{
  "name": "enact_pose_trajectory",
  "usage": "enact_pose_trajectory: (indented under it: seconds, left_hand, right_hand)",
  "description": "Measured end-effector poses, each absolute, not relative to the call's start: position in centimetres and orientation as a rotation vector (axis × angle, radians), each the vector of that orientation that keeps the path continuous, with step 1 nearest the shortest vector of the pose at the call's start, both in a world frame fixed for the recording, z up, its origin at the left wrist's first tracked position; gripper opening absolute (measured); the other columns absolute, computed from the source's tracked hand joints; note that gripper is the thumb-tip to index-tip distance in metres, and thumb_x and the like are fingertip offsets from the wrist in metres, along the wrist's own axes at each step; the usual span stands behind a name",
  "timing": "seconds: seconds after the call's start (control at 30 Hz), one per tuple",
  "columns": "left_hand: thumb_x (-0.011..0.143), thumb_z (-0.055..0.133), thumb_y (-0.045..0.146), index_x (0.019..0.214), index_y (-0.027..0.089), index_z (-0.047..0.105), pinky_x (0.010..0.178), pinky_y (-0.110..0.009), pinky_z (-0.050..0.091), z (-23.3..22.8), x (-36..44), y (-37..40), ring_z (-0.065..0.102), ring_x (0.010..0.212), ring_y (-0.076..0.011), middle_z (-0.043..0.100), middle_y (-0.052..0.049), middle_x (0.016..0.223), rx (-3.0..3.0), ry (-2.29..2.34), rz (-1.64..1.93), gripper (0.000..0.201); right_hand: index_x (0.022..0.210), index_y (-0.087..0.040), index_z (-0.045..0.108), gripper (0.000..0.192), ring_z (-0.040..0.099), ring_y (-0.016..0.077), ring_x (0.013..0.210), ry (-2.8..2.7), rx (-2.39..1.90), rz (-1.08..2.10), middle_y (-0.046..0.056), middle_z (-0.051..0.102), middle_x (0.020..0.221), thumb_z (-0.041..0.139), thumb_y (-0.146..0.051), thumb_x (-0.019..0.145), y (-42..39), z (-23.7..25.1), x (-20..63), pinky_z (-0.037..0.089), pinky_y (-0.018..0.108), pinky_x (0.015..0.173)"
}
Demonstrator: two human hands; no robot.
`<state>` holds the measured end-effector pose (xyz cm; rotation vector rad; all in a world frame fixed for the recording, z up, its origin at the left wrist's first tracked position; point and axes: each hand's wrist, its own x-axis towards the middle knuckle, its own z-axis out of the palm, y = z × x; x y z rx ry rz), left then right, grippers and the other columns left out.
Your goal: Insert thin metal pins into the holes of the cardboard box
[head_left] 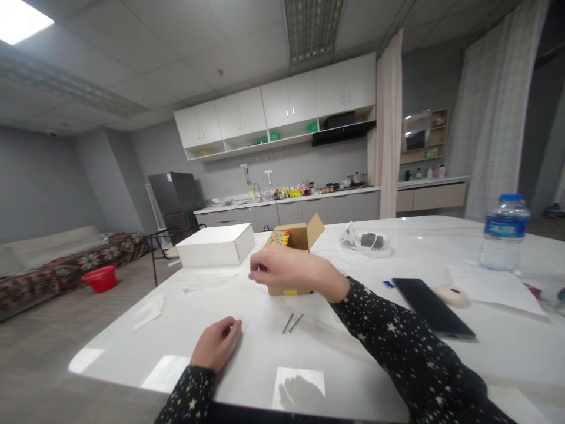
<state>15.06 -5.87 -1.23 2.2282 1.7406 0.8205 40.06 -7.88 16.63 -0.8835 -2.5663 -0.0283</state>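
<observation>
My right hand (286,268) is raised over the white table, in front of an open cardboard box (279,290) with a yellow and red pattern inside its flap. Its fingers are pinched together and point left; whatever lies between them, if anything, is hidden. My left hand (217,344) rests on the table nearer to me, fingers loosely curled and nothing visible in them. Between the hands and a little to the right lie two thin grey nail-like rods (288,323), side by side. The right hand covers part of the cardboard box.
A closed white box (216,246) stands left of the cardboard one, with crumpled tissue (148,312) nearer the left edge. To the right are a white device with a cable (373,241), a black phone (430,306), a round beige case (451,295) and a water bottle (504,235).
</observation>
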Motion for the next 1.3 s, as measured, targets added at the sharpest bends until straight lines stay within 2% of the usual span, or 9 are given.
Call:
enact_pose_trajectory:
  seconds: [0.2,0.33,0.47,0.67,0.83,1.07,1.3]
  left_hand:
    - [0.085,0.037,0.054,0.066,0.020,0.055,0.062,-0.027,0.035,-0.9,14.1,-6.0,0.050,0.062,-0.0171,0.058,-0.001,0.061,2.246,1.729,0.804,0.043]
    - [0.086,0.035,0.057,0.063,0.020,0.051,0.062,-0.027,0.034,-1.3,13.3,-6.1,0.047,0.060,-0.0162,0.053,0.001,0.058,2.231,1.773,0.825,0.046]
    - [0.086,0.034,0.057,0.065,0.021,0.053,0.062,-0.028,0.033,-1.4,12.4,-6.1,0.049,0.061,-0.0169,0.055,0.000,0.059,2.217,1.792,0.841,0.046]
    - [0.087,0.033,0.055,0.067,0.021,0.054,0.065,-0.029,0.033,-1.0,11.3,-6.5,0.053,0.064,-0.0187,0.059,-0.002,0.063,2.206,1.820,0.804,0.045]
    - [0.088,0.034,0.054,0.070,0.021,0.055,0.067,-0.029,0.035,-0.6,11.0,-6.9,0.054,0.067,-0.0188,0.060,-0.002,0.066,2.208,1.813,0.728,0.043]
    - [0.088,0.033,0.053,0.070,0.021,0.056,0.067,-0.029,0.036,-0.9,10.4,-6.6,0.054,0.067,-0.0188,0.060,-0.002,0.066,2.192,1.820,0.718,0.044]
    - [0.086,0.033,0.054,0.074,0.021,0.059,0.072,-0.031,0.038,-0.7,9.6,-6.7,0.058,0.071,-0.0214,0.066,-0.004,0.072,2.158,1.816,0.735,0.044]
  right_hand:
    - [0.085,-0.015,0.064,0.017,0.053,0.0142,0.062,-2.811,-0.656,-0.402,0.006,0.067,0.082,0.051,-0.024,0.090,-10.9,9.9,36.5,0.036,0.028,0.054]
    - [0.081,-0.017,0.062,0.021,0.054,0.0166,0.068,-2.764,-0.526,-0.569,0.005,0.065,0.080,0.051,-0.032,0.091,-11.3,4.3,36.7,0.040,0.033,0.061]
    - [0.076,-0.018,0.059,0.017,0.054,0.0173,0.072,-2.694,-0.642,-0.564,0.004,0.063,0.079,0.053,-0.027,0.088,-10.9,1.1,38.3,0.041,0.033,0.063]
    - [0.082,-0.017,0.061,0.011,0.057,0.0183,0.082,-2.561,-0.806,-0.365,0.008,0.065,0.093,0.050,-0.016,0.086,-10.3,-0.2,41.7,0.045,0.033,0.076]
    - [0.084,-0.017,0.062,0.013,0.059,0.0192,0.090,-2.441,-0.880,-0.172,0.008,0.067,0.094,0.053,-0.009,0.082,-9.5,-0.6,42.8,0.046,0.033,0.082]
    - [0.082,-0.018,0.063,0.012,0.060,0.0183,0.093,-2.440,-0.793,-0.056,0.005,0.068,0.096,0.054,-0.011,0.084,-9.1,-1.1,40.8,0.046,0.034,0.087]
    - [0.088,-0.019,0.065,0.012,0.060,0.0197,0.101,-2.440,-0.797,0.017,0.006,0.069,0.101,0.056,-0.012,0.083,-8.9,-1.3,39.6,0.044,0.038,0.095]
